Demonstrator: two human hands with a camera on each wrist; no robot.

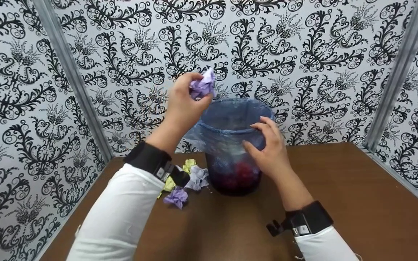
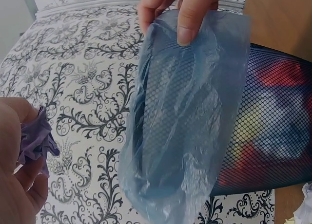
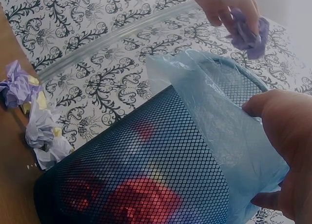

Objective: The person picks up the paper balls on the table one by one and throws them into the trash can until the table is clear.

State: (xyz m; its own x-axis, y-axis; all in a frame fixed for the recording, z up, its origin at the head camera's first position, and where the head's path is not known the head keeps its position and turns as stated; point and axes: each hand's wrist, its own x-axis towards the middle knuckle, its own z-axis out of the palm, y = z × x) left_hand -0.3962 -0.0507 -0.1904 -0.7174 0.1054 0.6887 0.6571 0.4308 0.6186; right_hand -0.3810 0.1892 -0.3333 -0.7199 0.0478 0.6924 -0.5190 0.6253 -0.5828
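Note:
My left hand is raised over the left side of a mesh waste bin. Between its thumb and fingers it pinches a crumpled purple paper ball, which also shows in the right wrist view. A thin blue plastic bag lines the bin and folds down over its rim. My right hand grips the bin's right side at the rim, fingers over the top edge and thumb against the bag outside. Through the mesh, red crumpled paper and some paler pieces show low in the bin.
Left of the bin on the brown table lie a crumpled purple paper, a pale lilac one and yellow ones. My left wrist partly covers them. A patterned wall stands close behind the bin.

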